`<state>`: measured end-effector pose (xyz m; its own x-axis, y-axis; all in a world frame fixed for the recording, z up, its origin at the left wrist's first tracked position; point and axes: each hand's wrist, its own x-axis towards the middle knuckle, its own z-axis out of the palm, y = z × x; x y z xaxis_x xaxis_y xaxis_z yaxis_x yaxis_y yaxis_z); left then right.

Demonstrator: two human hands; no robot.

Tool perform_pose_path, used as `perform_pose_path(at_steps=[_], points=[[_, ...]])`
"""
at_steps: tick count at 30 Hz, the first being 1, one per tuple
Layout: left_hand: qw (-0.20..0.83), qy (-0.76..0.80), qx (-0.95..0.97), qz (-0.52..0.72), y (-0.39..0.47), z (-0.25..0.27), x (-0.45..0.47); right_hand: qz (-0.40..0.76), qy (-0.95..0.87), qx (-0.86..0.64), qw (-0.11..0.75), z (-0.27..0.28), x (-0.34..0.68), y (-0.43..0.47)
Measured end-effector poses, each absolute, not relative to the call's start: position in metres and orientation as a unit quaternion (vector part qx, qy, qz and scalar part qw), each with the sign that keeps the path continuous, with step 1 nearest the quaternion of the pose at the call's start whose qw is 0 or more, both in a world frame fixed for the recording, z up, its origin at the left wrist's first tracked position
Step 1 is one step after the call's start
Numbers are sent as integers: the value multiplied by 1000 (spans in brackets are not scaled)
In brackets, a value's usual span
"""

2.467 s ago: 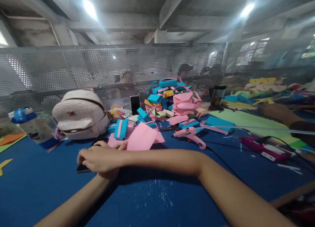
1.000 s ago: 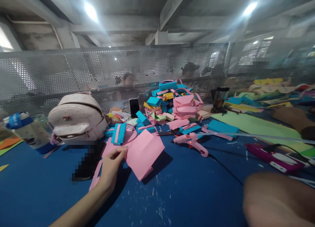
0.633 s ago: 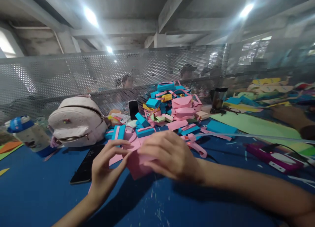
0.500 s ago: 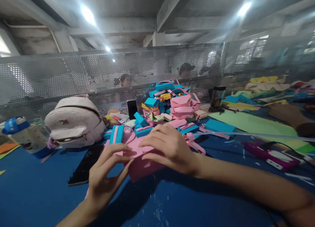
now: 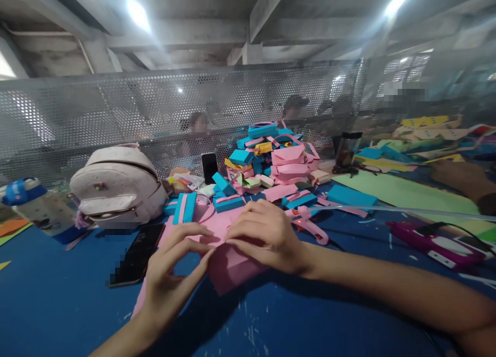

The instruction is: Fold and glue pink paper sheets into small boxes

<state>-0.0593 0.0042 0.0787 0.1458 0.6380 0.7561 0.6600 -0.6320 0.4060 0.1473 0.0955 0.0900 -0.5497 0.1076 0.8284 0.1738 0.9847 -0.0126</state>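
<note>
A sheet of pink paper or card [image 5: 232, 272] lies in front of me, its near part folded down toward the blue table. My left hand [image 5: 176, 261] pinches its left part between thumb and fingers. My right hand [image 5: 265, 235] grips the same fold a little to the right, with thumb and fingertips close together. More pink paper shows behind my fingers and under my left wrist. Just beyond my right hand rests a pink glue gun [image 5: 310, 225] with a clear glue stick sticking out to the right.
A pile of blue, pink and yellow paper boxes [image 5: 287, 158] stands behind my hands. Left are a white backpack [image 5: 116, 191], a bottle [image 5: 44, 212] and a dark phone [image 5: 139, 256]. Right lie a purple power strip [image 5: 430, 243] and green sheets [image 5: 403, 191]; another person's hand [image 5: 461, 179] is there.
The pink paper's near part is tilted down more, and its left side now shows beneath my left wrist. Both hands have shifted only slightly. The view has moved a little.
</note>
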Motion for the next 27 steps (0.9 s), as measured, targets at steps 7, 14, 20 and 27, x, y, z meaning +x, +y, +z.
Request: perform_pose_path(at_steps=[7,14,20,27], points=[[-60,-466,-697,-541,16,72,-66,-139,-853,-82,496,89,149,104],[-10,-466,-697,-544,29,71,-81,-109,-889,-46,441,76,141,85],[87,-422,-752,-498,28,73,-88,-107,-901,-23,419,68,136,86],[184,-366,-803,-434,23,69,-81,-11,-906,-103,410,85,144,102]])
